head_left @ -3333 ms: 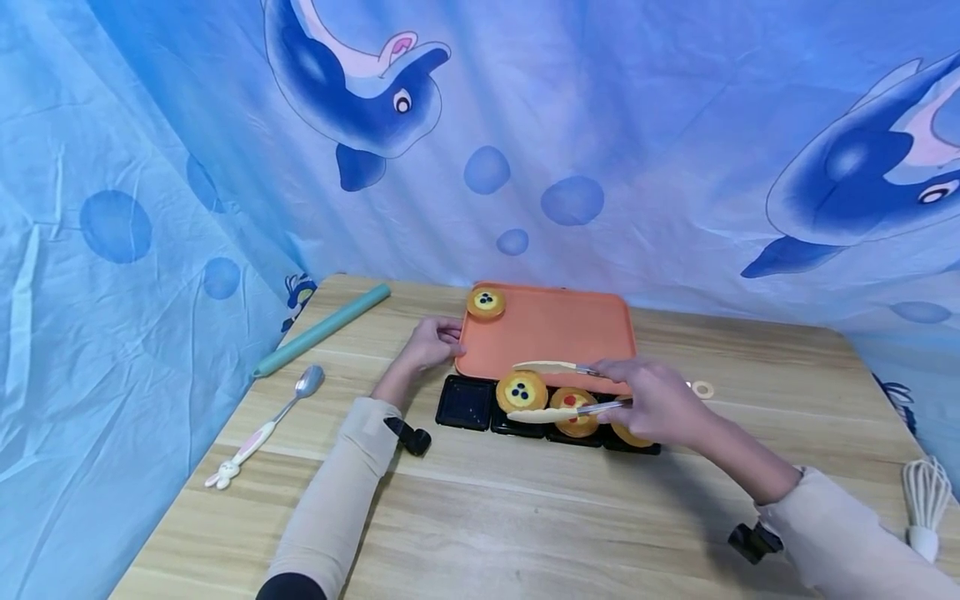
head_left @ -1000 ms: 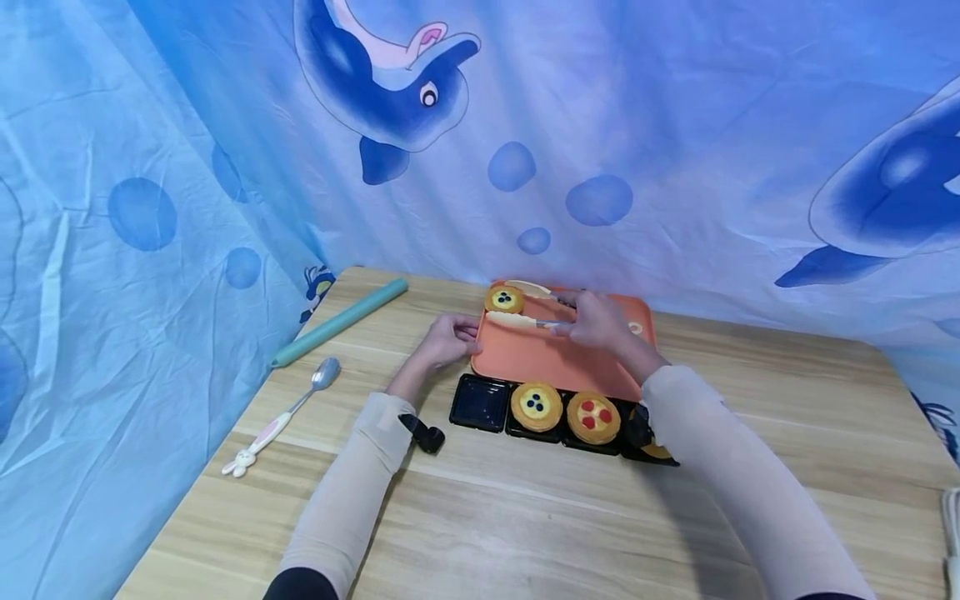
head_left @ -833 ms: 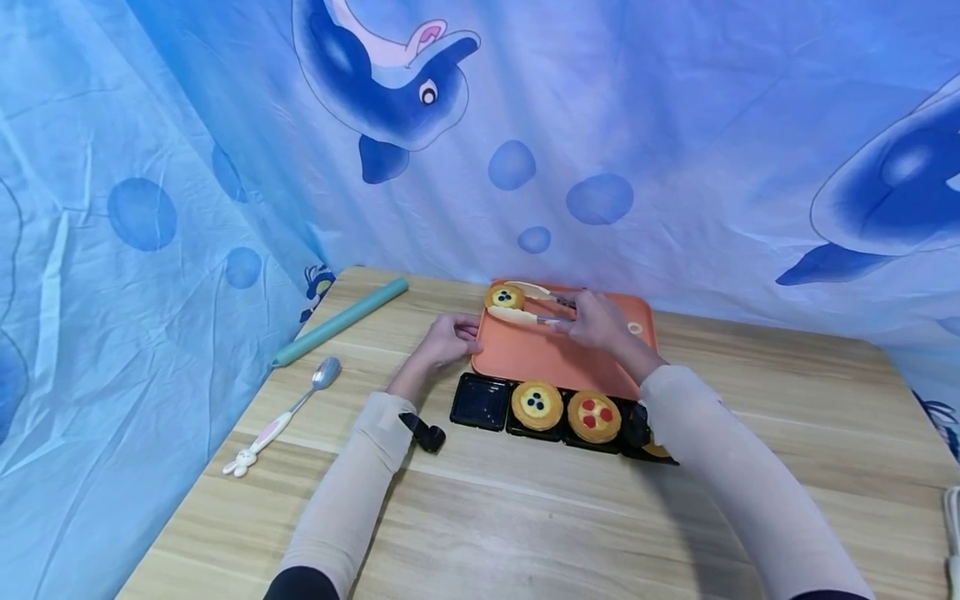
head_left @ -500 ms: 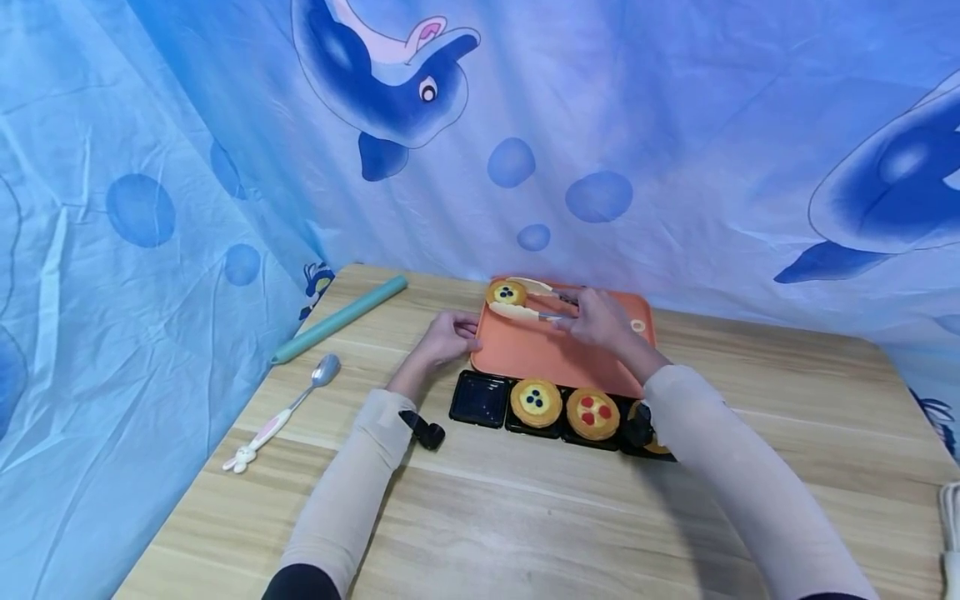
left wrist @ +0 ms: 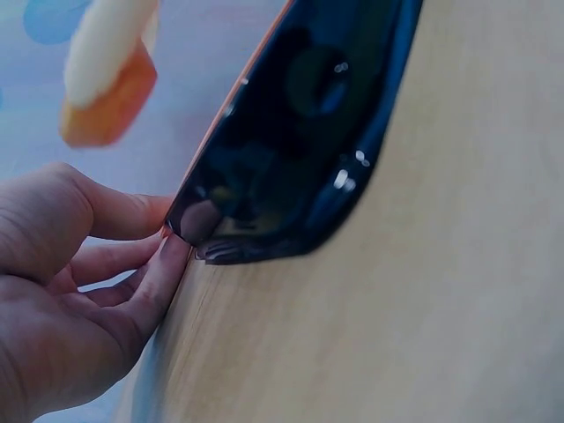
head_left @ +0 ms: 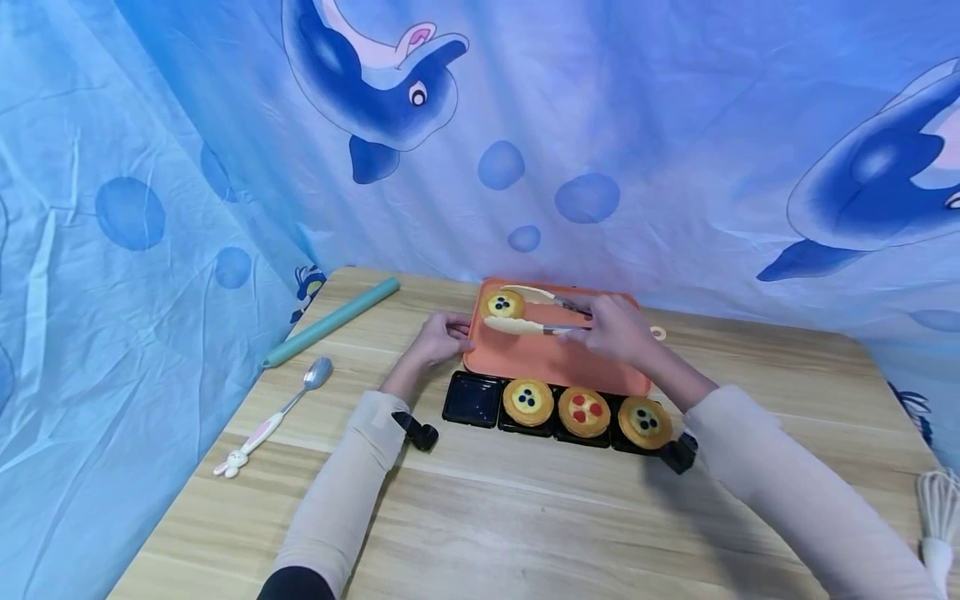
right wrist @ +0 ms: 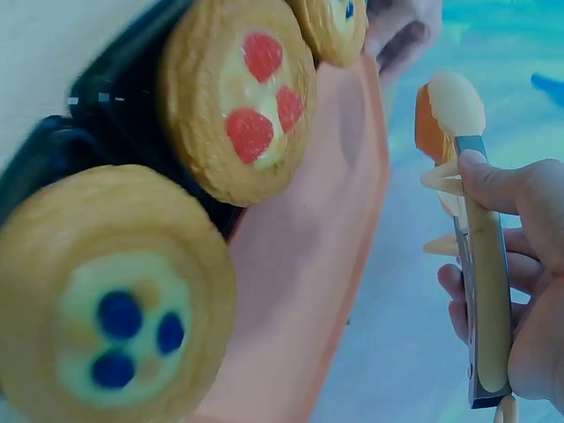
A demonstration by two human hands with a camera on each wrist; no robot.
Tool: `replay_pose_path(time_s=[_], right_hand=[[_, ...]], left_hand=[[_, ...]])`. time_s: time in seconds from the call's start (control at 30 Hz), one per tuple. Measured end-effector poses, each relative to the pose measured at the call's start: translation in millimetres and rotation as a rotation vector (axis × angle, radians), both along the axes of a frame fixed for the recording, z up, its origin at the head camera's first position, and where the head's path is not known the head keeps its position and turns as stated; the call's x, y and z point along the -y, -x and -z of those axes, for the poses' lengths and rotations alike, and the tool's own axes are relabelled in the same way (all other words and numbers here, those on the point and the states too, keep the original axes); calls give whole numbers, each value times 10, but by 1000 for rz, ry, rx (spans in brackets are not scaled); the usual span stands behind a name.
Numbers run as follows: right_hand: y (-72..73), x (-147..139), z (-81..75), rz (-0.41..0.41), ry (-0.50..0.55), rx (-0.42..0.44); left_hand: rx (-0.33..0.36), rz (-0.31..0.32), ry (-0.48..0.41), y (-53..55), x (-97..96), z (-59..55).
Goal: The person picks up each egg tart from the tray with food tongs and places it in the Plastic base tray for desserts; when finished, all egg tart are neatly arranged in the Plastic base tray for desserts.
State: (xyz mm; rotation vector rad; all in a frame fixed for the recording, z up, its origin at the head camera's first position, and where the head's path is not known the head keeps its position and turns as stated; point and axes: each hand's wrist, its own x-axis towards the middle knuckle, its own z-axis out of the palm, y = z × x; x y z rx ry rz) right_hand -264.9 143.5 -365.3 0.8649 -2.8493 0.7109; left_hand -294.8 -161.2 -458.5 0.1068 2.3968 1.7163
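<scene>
My left hand [head_left: 437, 337] pinches the left rim of an orange tray [head_left: 547, 358] between thumb and fingers. In my right hand [head_left: 617, 329] is a pair of tongs [head_left: 517, 325] with cream tips, held over the tray. A tart [head_left: 501, 303] with dark berries sits between the tips, near the tray's far left corner. Both wrist views show this tart [right wrist: 426, 123] raised off the tray with the tongs [right wrist: 487, 291]. Along the tray's near side runs a row of black square boxes; the leftmost box [head_left: 471, 398] holds nothing.
The other boxes hold a dark-berry tart [head_left: 528, 402], a red-berry tart [head_left: 583, 412] and another dark-berry tart [head_left: 645, 421]. A rabbit-handled spoon [head_left: 273, 421] and a green roll [head_left: 332, 323] lie to the left. At the right edge is a white whisk [head_left: 937, 521].
The right hand brought the tongs from above the boxed tarts to the tart on the tray, gripped it and lifted it slightly toward the person. The left hand kept hold of the tray.
</scene>
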Motion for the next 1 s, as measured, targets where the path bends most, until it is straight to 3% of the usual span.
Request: replay_pose_path(time_s=[0.3, 0.47, 0.7, 1.0], right_hand=[[-561, -55, -183, -98, 63, 50], [-761, -20, -187, -140, 65, 23], [-832, 79, -74, -137, 46, 6], [-828, 253, 55, -132, -73, -36]], left_hand=[[-9, 4, -12, 24, -5, 7], [5, -9, -37, 32, 1, 13], [-3, 5, 4, 19, 41, 16], [30, -7, -35, 19, 28, 10]])
